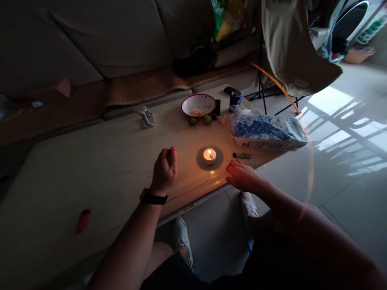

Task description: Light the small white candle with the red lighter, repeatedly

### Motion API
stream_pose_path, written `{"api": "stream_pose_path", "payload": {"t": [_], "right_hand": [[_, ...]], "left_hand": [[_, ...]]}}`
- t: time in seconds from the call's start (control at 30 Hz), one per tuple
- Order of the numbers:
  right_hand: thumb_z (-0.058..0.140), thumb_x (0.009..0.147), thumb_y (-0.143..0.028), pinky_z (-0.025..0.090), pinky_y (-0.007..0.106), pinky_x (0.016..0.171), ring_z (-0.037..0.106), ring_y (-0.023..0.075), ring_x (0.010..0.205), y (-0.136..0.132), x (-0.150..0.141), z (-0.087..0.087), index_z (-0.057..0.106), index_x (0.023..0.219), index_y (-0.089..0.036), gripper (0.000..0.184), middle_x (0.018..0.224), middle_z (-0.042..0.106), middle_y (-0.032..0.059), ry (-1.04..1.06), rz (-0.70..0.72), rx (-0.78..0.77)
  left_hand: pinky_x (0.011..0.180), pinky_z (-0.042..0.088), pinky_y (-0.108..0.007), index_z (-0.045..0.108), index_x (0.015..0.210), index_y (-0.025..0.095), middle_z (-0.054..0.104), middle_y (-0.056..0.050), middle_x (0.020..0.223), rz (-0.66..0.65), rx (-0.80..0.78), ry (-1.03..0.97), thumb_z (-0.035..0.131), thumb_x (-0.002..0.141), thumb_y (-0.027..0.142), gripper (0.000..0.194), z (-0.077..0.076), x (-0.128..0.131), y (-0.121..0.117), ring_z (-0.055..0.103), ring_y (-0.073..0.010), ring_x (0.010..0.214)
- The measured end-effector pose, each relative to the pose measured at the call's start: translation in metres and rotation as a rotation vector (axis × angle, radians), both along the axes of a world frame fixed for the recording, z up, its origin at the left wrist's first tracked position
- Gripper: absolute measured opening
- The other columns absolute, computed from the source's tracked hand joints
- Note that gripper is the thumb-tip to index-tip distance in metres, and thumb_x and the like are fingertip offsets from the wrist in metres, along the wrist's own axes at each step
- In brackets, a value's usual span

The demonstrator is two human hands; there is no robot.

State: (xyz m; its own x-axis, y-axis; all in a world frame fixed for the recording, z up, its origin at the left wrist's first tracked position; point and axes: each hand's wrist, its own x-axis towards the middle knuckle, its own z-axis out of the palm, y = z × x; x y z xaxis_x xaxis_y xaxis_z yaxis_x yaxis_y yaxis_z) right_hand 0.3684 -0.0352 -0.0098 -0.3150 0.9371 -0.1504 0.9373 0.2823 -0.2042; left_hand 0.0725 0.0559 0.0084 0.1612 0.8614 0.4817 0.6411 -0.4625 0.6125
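A small lit candle burns between my hands on the pale table. My left hand, a dark watch on its wrist, is closed in a fist to the left of the flame. A red lighter pokes out at the top of that fist, mostly hidden by the fingers. To the right of the candle, my right hand is open, palm down, its fingers by the table's front edge. Thin sticks lie just beyond those fingertips, beside a small green lighter-like object.
Another red lighter lies at the left. A plastic-wrapped blue package covers the right end. Behind the candle are a bowl, two green fruits, a can and a small white item. A sofa borders the far side.
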Motion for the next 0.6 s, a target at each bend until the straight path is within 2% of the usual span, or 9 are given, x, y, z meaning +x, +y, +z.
{"api": "stream_pose_path", "payload": {"t": [0.3, 0.4, 0.6], "right_hand": [[0.063, 0.093, -0.035, 0.044, 0.037, 0.1, 0.055, 0.0284, 0.113, -0.001, 0.001, 0.001, 0.066, 0.104, -0.016, 0.022, 0.114, 0.064, 0.0144, 0.007, 0.004, 0.008], [0.064, 0.093, -0.035, 0.045, 0.038, 0.1, 0.055, 0.0287, 0.113, 0.0, 0.001, 0.0, 0.066, 0.103, -0.016, 0.022, 0.114, 0.064, 0.0146, 0.004, 0.004, 0.006], [0.063, 0.093, -0.034, 0.045, 0.037, 0.099, 0.055, 0.0282, 0.113, 0.0, 0.0, 0.001, 0.066, 0.103, -0.017, 0.02, 0.113, 0.064, 0.014, 0.012, -0.005, 0.005]], "left_hand": [[0.069, 0.045, -0.032, 0.05, 0.09, 0.023, 0.058, -0.004, 0.08, 0.075, -0.015, -0.03, 0.034, 0.104, 0.046, 0.031, -0.015, -0.039, 0.003, 0.055, -0.0174, 0.072], [0.066, 0.045, -0.031, 0.05, 0.089, 0.023, 0.057, -0.003, 0.077, 0.116, -0.037, -0.03, 0.036, 0.103, 0.048, 0.032, -0.02, -0.05, 0.004, 0.054, -0.0168, 0.068], [0.063, 0.044, -0.03, 0.049, 0.087, 0.023, 0.057, -0.001, 0.074, 0.14, -0.049, -0.022, 0.037, 0.103, 0.05, 0.034, -0.023, -0.061, 0.002, 0.054, -0.0154, 0.066]]}}
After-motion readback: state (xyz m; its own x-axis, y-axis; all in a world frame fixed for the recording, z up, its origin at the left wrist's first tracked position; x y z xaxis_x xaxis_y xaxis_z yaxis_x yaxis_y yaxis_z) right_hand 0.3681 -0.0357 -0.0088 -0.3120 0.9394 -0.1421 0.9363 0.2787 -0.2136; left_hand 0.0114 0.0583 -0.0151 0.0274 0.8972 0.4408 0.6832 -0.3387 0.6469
